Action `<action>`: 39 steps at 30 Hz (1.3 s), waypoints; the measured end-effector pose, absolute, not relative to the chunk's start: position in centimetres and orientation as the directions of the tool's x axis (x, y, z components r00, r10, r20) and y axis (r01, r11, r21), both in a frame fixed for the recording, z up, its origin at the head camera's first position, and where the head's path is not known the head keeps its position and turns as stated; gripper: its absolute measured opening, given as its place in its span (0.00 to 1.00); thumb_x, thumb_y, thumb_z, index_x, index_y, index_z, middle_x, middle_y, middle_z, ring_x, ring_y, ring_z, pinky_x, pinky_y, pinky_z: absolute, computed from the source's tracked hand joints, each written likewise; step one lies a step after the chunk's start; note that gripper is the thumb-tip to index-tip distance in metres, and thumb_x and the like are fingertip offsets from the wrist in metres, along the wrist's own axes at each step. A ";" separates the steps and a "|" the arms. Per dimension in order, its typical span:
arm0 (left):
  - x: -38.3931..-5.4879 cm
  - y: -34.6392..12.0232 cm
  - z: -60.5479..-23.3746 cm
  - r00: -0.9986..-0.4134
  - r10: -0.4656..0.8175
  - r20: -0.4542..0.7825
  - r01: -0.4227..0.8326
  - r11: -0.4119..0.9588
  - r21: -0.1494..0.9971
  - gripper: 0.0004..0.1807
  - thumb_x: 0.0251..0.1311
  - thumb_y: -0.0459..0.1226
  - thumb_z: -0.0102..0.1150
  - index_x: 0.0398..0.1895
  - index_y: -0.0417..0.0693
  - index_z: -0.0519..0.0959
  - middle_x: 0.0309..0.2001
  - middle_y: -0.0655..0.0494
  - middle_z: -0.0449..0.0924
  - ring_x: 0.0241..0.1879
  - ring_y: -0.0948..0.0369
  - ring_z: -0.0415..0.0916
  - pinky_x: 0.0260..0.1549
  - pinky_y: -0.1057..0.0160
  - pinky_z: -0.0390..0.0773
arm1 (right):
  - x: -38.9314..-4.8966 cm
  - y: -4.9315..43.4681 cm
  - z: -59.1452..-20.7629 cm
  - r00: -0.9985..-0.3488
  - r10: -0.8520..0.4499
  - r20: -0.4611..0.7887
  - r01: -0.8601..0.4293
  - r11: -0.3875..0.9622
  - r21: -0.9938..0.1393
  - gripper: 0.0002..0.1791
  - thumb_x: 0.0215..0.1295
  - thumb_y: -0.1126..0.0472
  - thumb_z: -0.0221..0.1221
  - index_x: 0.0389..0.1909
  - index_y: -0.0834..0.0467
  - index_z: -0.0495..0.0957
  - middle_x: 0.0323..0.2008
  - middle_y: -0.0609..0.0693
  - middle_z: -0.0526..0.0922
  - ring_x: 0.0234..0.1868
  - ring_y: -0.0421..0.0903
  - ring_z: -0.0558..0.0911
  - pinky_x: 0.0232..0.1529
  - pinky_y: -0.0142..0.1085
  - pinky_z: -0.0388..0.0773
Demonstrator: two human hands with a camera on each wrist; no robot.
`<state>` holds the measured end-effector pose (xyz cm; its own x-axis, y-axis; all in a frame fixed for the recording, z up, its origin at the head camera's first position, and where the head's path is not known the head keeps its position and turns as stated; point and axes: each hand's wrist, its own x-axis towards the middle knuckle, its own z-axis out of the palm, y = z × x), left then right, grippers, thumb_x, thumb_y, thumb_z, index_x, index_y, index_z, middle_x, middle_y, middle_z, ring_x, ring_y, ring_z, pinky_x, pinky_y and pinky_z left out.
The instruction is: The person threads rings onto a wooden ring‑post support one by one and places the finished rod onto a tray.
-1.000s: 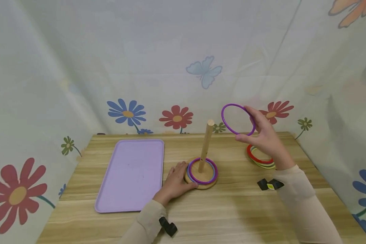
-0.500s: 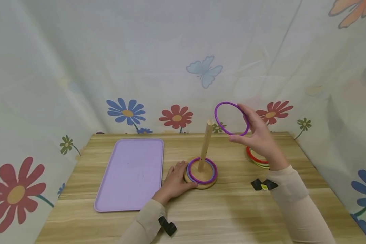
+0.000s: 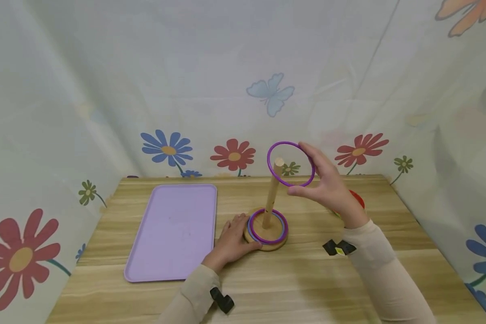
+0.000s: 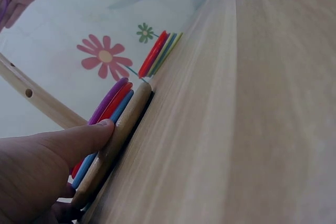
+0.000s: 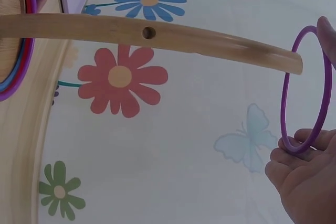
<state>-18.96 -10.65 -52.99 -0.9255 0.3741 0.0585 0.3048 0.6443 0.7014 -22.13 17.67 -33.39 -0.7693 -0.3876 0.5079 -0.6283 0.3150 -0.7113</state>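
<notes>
My right hand [image 3: 328, 189] pinches a thin purple ring [image 3: 270, 171] between thumb and fingers, tilted at the top of the upright wooden peg [image 3: 272, 195]. The peg's tip shows inside the ring's outline in the head and right wrist views. Its round wooden base [image 3: 269, 233] stands on the table, bearing purple, red and blue rings [image 5: 30, 56] stacked around the peg's foot. My left hand [image 3: 234, 243] grips the base's left edge; in the left wrist view the thumb [image 4: 100, 135] lies against its rim and the other fingers are mostly hidden.
A lilac tray [image 3: 174, 229] lies left of the stand. Behind my right forearm is a stack of loose rings [image 4: 160, 55], red, purple, blue and yellow-green, mostly hidden in the head view. A flower-printed cloth [image 3: 186, 90] hangs behind the table [image 3: 291, 288].
My right hand has carried the purple ring left, from beside the peg to its top, covering more of the loose ring stack. The left hand stays on the base.
</notes>
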 end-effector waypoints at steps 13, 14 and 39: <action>-19.0 -10.7 -52.8 -0.924 0.378 0.060 0.307 0.639 0.705 0.55 0.61 0.58 0.72 0.82 0.39 0.60 0.81 0.35 0.55 0.83 0.41 0.45 0.80 0.38 0.40 | -22.0 16.7 -35.4 -0.764 -0.434 0.477 -0.631 0.347 -0.694 0.61 0.53 0.56 0.82 0.83 0.62 0.56 0.80 0.58 0.61 0.80 0.58 0.60 0.77 0.51 0.61; -19.0 -10.7 -52.8 -0.924 0.378 0.059 0.306 0.639 0.706 0.55 0.61 0.58 0.72 0.82 0.39 0.60 0.81 0.35 0.54 0.83 0.41 0.45 0.80 0.38 0.40 | -22.0 16.6 -35.7 -0.767 -0.437 0.469 -0.625 0.346 -0.700 0.61 0.54 0.56 0.82 0.83 0.62 0.55 0.81 0.58 0.60 0.81 0.58 0.60 0.77 0.51 0.61; -18.9 -10.8 -52.8 -0.923 0.380 0.052 0.308 0.652 0.693 0.54 0.62 0.60 0.71 0.82 0.40 0.59 0.82 0.37 0.54 0.83 0.41 0.45 0.80 0.38 0.40 | -21.8 15.3 -41.5 -0.789 -0.481 0.382 -0.548 0.270 -0.792 0.59 0.54 0.66 0.80 0.82 0.62 0.54 0.80 0.60 0.60 0.81 0.58 0.59 0.80 0.46 0.56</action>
